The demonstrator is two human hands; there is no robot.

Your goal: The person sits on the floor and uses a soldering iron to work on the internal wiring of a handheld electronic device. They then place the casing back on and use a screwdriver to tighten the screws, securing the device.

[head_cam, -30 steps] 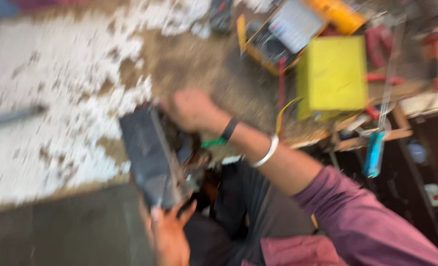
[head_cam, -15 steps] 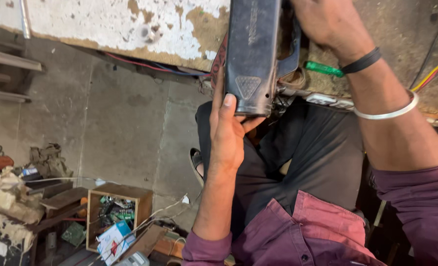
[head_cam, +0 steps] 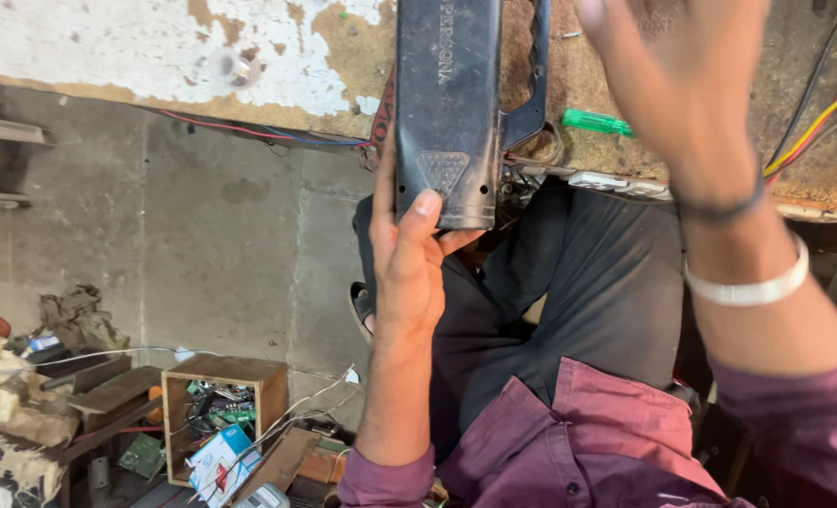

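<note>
One hand (head_cam: 409, 273) now holds black casing (head_cam: 456, 103); right hand (head_cam: 682, 85) lifted off.

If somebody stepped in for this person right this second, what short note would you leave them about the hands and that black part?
Left hand: grips the lower end of the black plastic casing, thumb on its face, holding it at the edge of the worn workbench.
Right hand: raised above the bench, open, blurred, holding nothing.
A green screwdriver lies on the bench just right of the casing, with wires further right.
Done: casing is in hand at the bench edge.
Left: cannot tell from this view; no tool is on it.
</note>
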